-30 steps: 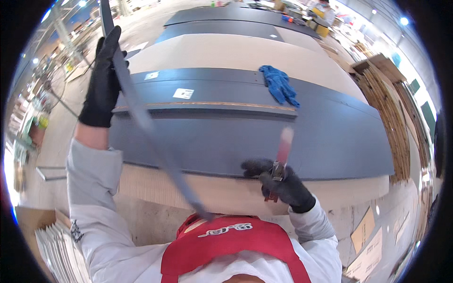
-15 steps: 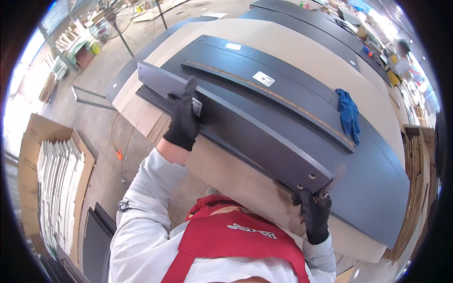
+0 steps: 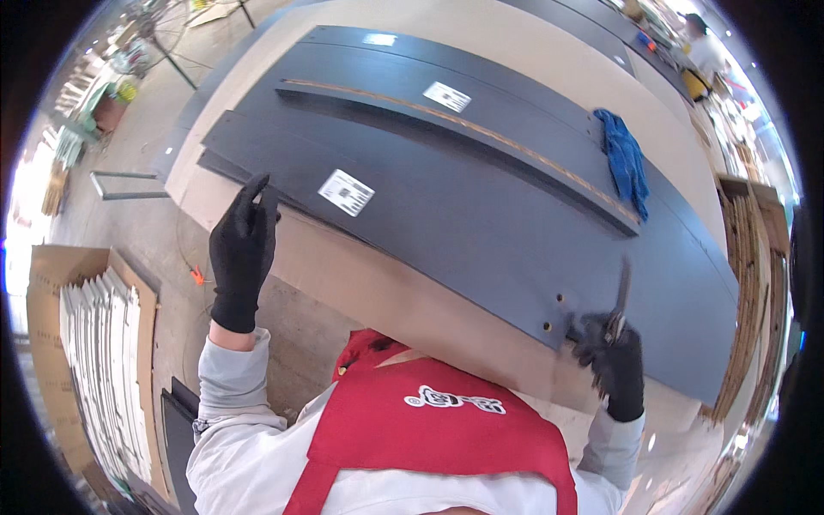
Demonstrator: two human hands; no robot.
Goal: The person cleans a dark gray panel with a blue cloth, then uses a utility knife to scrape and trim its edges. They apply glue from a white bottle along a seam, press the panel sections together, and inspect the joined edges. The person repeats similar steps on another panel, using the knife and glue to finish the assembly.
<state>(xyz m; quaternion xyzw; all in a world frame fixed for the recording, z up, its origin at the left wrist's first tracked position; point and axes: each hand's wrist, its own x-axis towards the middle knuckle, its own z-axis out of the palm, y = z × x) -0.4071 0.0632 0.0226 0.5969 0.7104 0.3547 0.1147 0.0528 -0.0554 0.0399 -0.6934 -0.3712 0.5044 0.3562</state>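
Note:
My left hand [image 3: 243, 251], in a black glove, is raised beside the near left edge of a dark grey panel [image 3: 412, 227]. Its fingers are apart with nothing in them. That panel lies flat, with a white label [image 3: 346, 191] facing up and two small holes near its right end. In my black-gloved right hand [image 3: 614, 360], by the panel's right end, is a thin, blurred metal tool [image 3: 623, 296] with a blade-like end pointing away from me; its exact kind is unclear. A narrow dark strip [image 3: 463, 137] with a brownish edge lies behind the labelled panel.
A blue cloth [image 3: 625, 163] lies on the dark panels at the right. Brown cardboard [image 3: 386, 279] spreads beneath them. An open carton [image 3: 47, 300] of upright white pieces stands on the floor at left. Far right, another person [image 3: 705, 53] stands among materials.
The dark panel, tilted up in both hands before, now lies flat with its label showing. My left hand has let go and moved left; the tool in my right hand now points away.

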